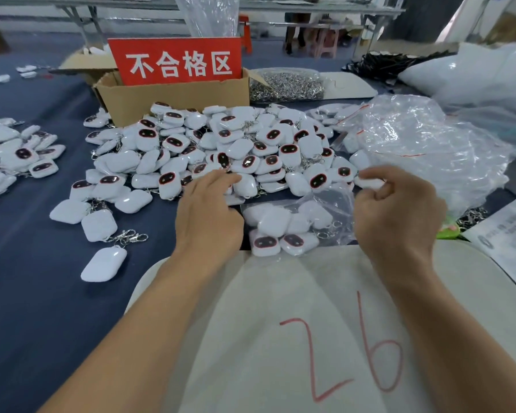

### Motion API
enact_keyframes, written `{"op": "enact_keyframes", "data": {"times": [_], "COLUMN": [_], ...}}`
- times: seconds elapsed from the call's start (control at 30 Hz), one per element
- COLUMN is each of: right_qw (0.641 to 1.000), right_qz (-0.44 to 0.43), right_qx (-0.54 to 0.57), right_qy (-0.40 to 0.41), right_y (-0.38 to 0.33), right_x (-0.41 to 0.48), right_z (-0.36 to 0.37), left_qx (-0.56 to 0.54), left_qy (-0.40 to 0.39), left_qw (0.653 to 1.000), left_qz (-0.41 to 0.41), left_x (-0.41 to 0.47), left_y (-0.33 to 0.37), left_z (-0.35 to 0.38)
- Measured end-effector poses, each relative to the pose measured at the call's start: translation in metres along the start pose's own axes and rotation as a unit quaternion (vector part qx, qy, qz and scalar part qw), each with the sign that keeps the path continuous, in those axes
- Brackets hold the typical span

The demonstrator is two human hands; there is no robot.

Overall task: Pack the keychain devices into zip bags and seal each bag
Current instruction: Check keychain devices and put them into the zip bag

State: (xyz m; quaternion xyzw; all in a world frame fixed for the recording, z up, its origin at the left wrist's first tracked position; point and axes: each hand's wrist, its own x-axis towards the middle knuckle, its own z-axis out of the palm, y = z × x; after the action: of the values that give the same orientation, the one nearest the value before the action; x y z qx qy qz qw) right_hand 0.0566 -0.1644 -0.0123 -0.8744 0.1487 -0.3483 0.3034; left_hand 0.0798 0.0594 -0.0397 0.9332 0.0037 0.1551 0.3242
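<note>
A big heap of white keychain devices (221,144) with dark oval faces covers the blue table ahead of me. A clear zip bag (298,225) holding several devices lies between my hands at the table's near edge. My left hand (209,210) reaches into the front of the heap, fingers stretched over the devices. My right hand (396,213) is curled and pinches the right side of the bag's open top. Whether the left fingers hold a device is hidden.
A cardboard box (173,93) with a red sign (176,61) stands behind the heap. A second pile of devices (15,153) lies at the left. Crumpled clear bags (429,144) sit at the right, metal clasps (286,84) behind, papers (513,242) at the right.
</note>
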Motion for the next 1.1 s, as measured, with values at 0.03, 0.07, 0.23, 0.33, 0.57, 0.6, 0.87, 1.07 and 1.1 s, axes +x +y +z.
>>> {"op": "enact_keyframes", "data": {"times": [0.03,0.07,0.23,0.33,0.57,0.6,0.87,1.07,1.1], "right_qw": [0.998,0.995,0.92,0.897,0.956,0.966,0.922,0.968,0.972], "right_qz": [-0.048,-0.098,-0.123,-0.136,-0.075,-0.058,-0.007,-0.009,-0.01], "right_qx": [0.01,0.017,0.072,0.001,-0.107,-0.074,0.086,0.161,0.167], "right_qy": [0.028,0.026,-0.365,-0.42,-0.263,-0.239,-0.376,-0.194,-0.168], "right_y": [-0.002,-0.004,-0.02,-0.018,-0.022,-0.023,-0.013,-0.011,-0.011], "right_x": [-0.001,-0.002,-0.025,-0.026,-0.033,-0.033,-0.02,-0.018,-0.018], "right_z": [-0.003,-0.004,0.006,0.011,0.016,0.016,0.01,0.01,0.01], "left_qx": [0.006,0.013,0.062,0.087,0.121,0.118,0.012,-0.092,-0.115], "left_qy": [-0.033,-0.049,-0.077,-0.078,0.03,0.034,0.072,0.177,0.2], "left_qw": [0.999,0.999,0.995,0.993,0.992,0.992,0.997,0.98,0.973], "left_qz": [-0.003,-0.004,0.023,0.033,0.035,0.038,-0.015,-0.021,-0.01], "left_x": [0.001,0.001,0.005,0.004,0.003,0.003,0.008,0.006,0.004], "left_y": [-0.001,-0.001,-0.007,-0.01,-0.011,-0.011,-0.013,-0.002,0.001], "left_z": [0.001,0.002,0.006,0.006,0.005,0.005,0.001,-0.004,-0.005]}}
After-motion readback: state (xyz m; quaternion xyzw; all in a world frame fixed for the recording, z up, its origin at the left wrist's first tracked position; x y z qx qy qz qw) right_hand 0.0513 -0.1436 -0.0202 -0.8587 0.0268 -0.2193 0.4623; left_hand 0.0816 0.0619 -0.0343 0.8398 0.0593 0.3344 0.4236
